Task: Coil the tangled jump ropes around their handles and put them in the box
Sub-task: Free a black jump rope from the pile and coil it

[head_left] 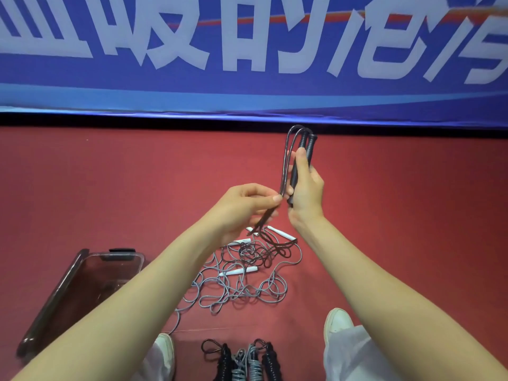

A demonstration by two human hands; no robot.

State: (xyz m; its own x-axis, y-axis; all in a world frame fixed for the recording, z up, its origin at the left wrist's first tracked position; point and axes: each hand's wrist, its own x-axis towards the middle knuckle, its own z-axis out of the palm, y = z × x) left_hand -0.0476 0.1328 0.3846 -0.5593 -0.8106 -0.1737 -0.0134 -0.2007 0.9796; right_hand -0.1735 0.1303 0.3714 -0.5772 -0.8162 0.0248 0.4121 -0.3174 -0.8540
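My right hand [305, 185] grips two black handles [309, 149] upright, side by side, above the red floor. The dark rope [286, 158] loops over their tops and runs down to my left hand [247, 204], which pinches it between thumb and fingers. Below my hands the rest of that dark rope lies in a tangle [261, 251] mixed with grey rope [242, 290] and several white handles [281, 233]. A clear plastic box [90, 270] with a dark rim sits at the lower left, partly behind my left forearm.
Three coiled ropes, black and grey [247, 361], lie between my feet at the bottom edge. My white shoes [338, 323] flank them. A blue banner [247, 64] with white characters stands along the far edge of the red floor [110, 174].
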